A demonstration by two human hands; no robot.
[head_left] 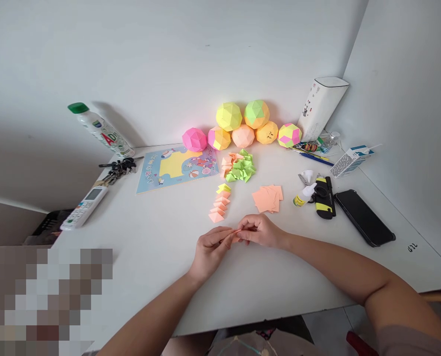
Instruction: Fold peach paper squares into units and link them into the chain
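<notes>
My left hand [212, 245] and my right hand [259, 230] meet over the middle of the white table [161, 277]. Both pinch a small folded piece of orange paper [236, 232], seen edge-on between the fingertips. Just beyond the hands lies a row of folded orange and yellow paper units [219, 203]. A loose stack of flat orange paper squares [268, 198] lies a little right of that. Farther back is a heap of folded orange and green units [239, 166].
Several coloured paper balls [242, 127] line the back wall. A picture sheet [177, 168], keys [118, 167], a remote [83, 207] and a bottle [102, 129] lie at left. A glue bottle [304, 195], black-yellow tool [324, 198], phone [364, 217], cartons [322, 106] stand at right.
</notes>
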